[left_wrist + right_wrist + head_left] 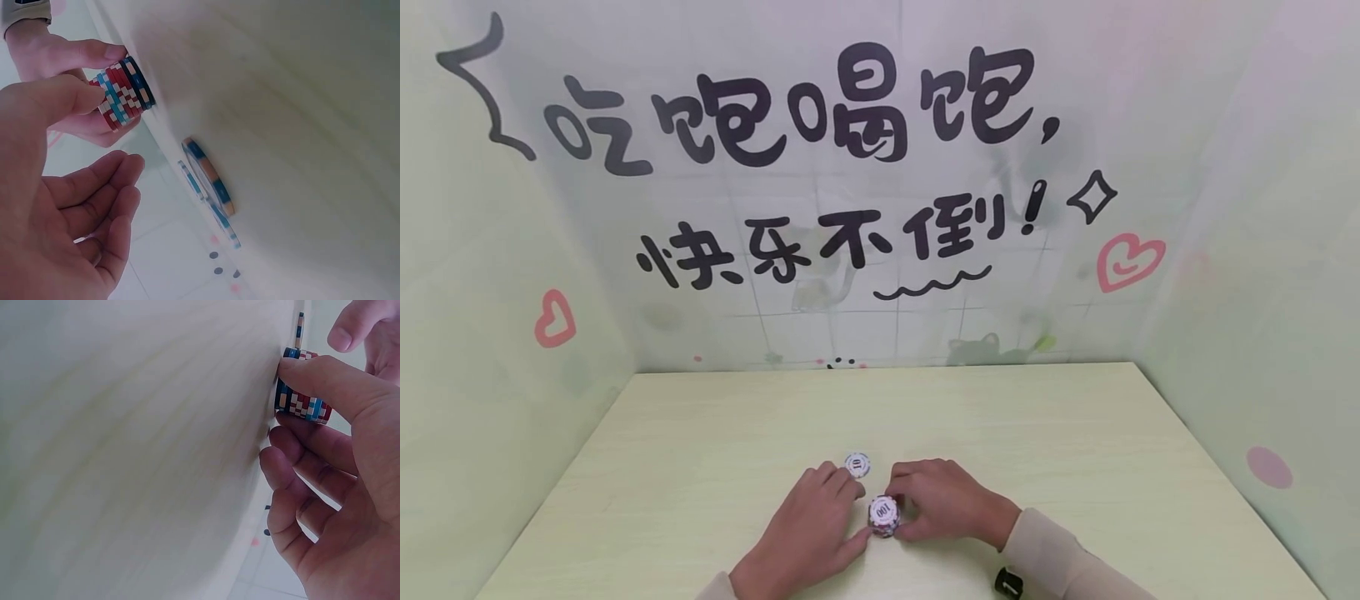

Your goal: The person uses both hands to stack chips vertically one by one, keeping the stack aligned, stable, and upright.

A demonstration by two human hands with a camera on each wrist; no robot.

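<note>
A short stack of poker chips [884, 514], its top chip white and marked 100, stands on the table. My right hand [943, 500] holds it between thumb and index finger; the other fingers curl loosely beside it in the right wrist view. Red, white and blue edges show along the stack [122, 94] in the left wrist view. My left hand [812, 525] is at the stack's left, thumb near it and fingers loosely bent around nothing. Beyond these fingers lies a white chip [857, 464] marked 10. An orange-and-blue-edged chip [209, 177] lies nearby, hidden from the head view.
The pale wooden table [737, 425] meets a printed back wall [895, 333] with side walls left and right. A black object with a white mark [1008, 582] shows below my right sleeve [1052, 550].
</note>
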